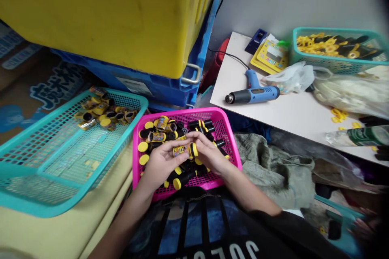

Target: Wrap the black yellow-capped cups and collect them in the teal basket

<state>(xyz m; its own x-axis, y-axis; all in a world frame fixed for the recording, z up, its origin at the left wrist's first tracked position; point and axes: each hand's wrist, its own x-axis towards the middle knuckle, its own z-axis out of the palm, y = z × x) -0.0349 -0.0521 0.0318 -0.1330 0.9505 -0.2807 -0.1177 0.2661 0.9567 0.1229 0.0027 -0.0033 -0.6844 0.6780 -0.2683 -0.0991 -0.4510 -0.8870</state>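
Observation:
My left hand (162,162) grips a small tube (183,151) with a printed yellow label, a black band and a yellow cap. The fingers of my right hand (209,151) close round its capped end. Both hands are above a pink basket (234,141) resting at my lap. Inside it lie several black tubes with yellow caps (177,183), some bare black and some wearing printed labels, such as a labelled tube (157,136) near the left side. My fingers and palms hide part of the basket's contents.
At left, a teal basket (60,200) holds loose printed label sleeves (100,108). Yellow (121,16) and blue crates (158,89) rise ahead. On the right-hand white table (240,117) lie a blue heat gun (255,94), plastic bags (291,79) and a basket of yellow and black parts (337,58).

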